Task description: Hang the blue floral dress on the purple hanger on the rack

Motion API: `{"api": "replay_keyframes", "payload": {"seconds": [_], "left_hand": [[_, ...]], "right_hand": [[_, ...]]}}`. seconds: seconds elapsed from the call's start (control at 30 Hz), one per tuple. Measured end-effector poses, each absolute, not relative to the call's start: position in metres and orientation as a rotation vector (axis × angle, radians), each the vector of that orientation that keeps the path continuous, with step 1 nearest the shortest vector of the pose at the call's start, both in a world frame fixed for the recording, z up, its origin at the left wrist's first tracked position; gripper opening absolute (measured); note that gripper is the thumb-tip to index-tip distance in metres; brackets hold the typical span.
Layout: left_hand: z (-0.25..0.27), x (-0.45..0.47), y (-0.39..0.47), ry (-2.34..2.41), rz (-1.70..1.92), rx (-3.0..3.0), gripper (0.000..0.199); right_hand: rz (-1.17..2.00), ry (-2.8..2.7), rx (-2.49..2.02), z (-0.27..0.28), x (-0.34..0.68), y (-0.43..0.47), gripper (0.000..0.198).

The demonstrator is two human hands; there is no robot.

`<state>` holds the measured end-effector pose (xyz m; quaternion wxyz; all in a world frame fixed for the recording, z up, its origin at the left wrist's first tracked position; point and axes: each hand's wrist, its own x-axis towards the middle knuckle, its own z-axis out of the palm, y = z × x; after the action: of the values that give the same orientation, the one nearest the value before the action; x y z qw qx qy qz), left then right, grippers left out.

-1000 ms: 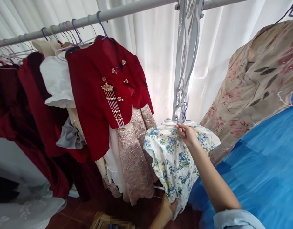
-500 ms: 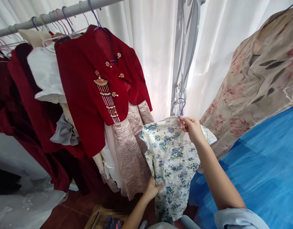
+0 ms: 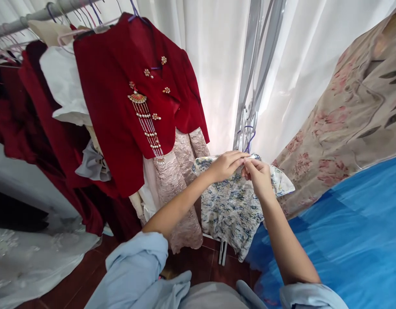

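Observation:
A white blouse with blue flowers (image 3: 230,210) hangs in front of me below a purple hanger hook (image 3: 250,139). At its collar, my right hand (image 3: 257,174) pinches the fabric between thumb and fingers. My left hand (image 3: 228,165) is at the same collar, its fingers closed on the edge and meeting the right fingertips. Both hands cover the middle of the neckline. The blouse's right shoulder (image 3: 283,182) sticks out past my right hand, and its lower part hangs free and looks blurred.
At the left, a dark red jacket (image 3: 111,86) with beaded ornaments hangs on a rail (image 3: 40,16) among other clothes. A grey metal stand (image 3: 262,56) rises before white curtains (image 3: 214,77). To the right are a floral beige dress (image 3: 342,128) and blue fabric (image 3: 346,223).
My left hand has risen from the blouse's lower side to its collar, beside my right hand. My right hand stays at the collar. The view has shifted slightly.

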<state>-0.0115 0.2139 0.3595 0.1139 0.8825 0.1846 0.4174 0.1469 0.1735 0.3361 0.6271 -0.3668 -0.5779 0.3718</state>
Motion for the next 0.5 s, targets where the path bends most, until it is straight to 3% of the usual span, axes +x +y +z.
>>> {"api": "replay_keyframes", "payload": {"seconds": [0.23, 0.5], "left_hand": [[0.372, -0.007, 0.229, 0.517, 1.052, 2.425, 0.042], [0.367, 0.008, 0.229, 0.663, 1.120, 2.454, 0.019]], "right_hand": [[0.819, -1.320, -0.924, 0.332, 0.149, 0.170, 0.038], [0.545, -1.340, -1.049, 0.313, 0.131, 0.169, 0.045]]}}
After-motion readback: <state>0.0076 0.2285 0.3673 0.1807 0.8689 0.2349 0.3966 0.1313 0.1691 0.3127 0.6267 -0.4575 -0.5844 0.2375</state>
